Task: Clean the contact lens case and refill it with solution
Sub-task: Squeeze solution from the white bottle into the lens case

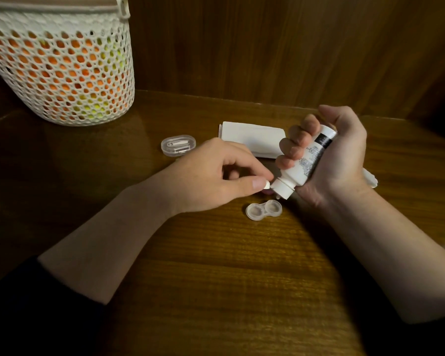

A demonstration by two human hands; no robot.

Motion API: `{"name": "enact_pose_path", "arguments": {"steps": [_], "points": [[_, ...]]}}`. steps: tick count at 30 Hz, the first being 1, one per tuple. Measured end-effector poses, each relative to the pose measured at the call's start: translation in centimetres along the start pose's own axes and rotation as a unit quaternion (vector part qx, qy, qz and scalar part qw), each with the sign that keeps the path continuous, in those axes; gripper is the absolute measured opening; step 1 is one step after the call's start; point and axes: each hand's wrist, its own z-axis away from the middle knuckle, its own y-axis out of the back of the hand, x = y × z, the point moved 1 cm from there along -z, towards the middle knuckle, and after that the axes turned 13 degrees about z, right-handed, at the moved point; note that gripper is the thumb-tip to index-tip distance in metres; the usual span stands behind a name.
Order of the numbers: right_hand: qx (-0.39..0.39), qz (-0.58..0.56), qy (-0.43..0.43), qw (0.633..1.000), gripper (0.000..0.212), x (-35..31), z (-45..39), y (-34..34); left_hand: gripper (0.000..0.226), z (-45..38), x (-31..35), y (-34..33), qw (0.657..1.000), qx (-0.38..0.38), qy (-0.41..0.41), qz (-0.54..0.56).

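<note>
Wooden table, open lens case lying under tilted solution bottle gripped in right hand, left hand pinching small white cap at nozzle: keep nozzle over wells, squeeze gently.

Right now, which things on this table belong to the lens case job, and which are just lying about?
In the job:
solution bottle, gripped by right hand
small white cap, pinched by left hand
open lens case
folded tissue, probably

Lying about:
mesh basket
clear oval box
</note>
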Motion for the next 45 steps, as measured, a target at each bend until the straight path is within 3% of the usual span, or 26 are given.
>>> {"name": "enact_pose_path", "arguments": {"steps": [45], "points": [[0.009, 0.025, 0.023, 0.999, 0.045, -0.24, 0.37, -0.39, 0.022, -0.14, 0.06, -0.02, 1.0, -0.009, -0.008, -0.012]]}}
